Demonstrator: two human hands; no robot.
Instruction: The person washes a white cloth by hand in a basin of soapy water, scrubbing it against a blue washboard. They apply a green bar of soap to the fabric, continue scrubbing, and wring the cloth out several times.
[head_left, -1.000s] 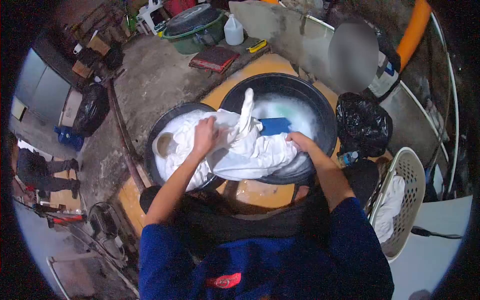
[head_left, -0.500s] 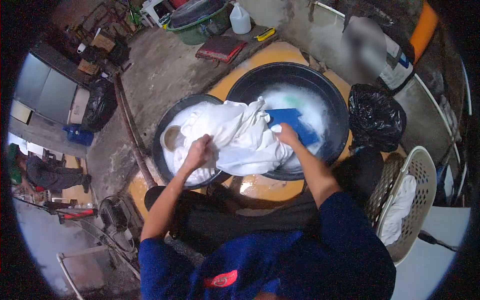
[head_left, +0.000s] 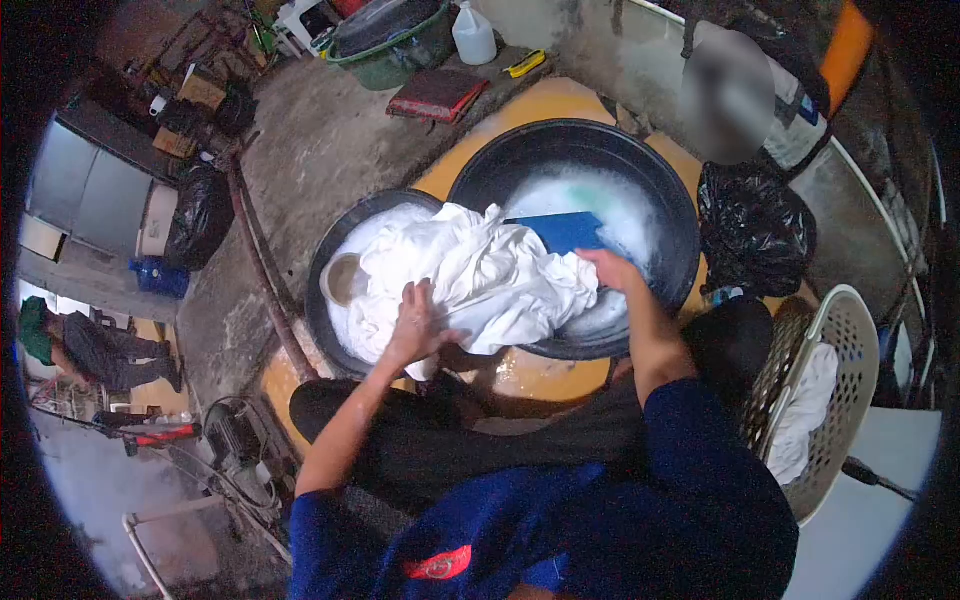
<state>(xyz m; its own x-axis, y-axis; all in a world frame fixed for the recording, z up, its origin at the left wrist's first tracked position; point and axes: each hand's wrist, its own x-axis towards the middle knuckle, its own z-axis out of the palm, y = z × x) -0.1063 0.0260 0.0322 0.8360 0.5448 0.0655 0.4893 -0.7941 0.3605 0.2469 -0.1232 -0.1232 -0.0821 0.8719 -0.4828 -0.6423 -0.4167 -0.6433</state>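
A bunched wet white cloth (head_left: 480, 265) lies across the rims of a smaller black basin (head_left: 318, 305) and a larger black basin (head_left: 480, 150). My left hand (head_left: 416, 328) rests on the near left part of the cloth, fingers spread and thumb out to the side. At the cloth's right end, my right hand (head_left: 615, 271) pinches its edge above the larger basin. A blue board (head_left: 568, 232) leans in the suds there, partly covered by the cloth. In the smaller basin sits a round beige-rimmed container (head_left: 342, 279), beside the cloth.
To the right are a black plastic bag (head_left: 755, 230) and a beige laundry basket (head_left: 850, 350) with white cloth inside. A green tub (head_left: 400, 60), a white jug (head_left: 474, 38) and a yellow-handled brush-like item (head_left: 525, 64) stand behind. Another person (head_left: 100, 350) bends at far left.
My left hand has opened from a closed grip and spread over the cloth. My right hand has shifted slightly right, and the cloth is more bunched, with its right end drawn out.
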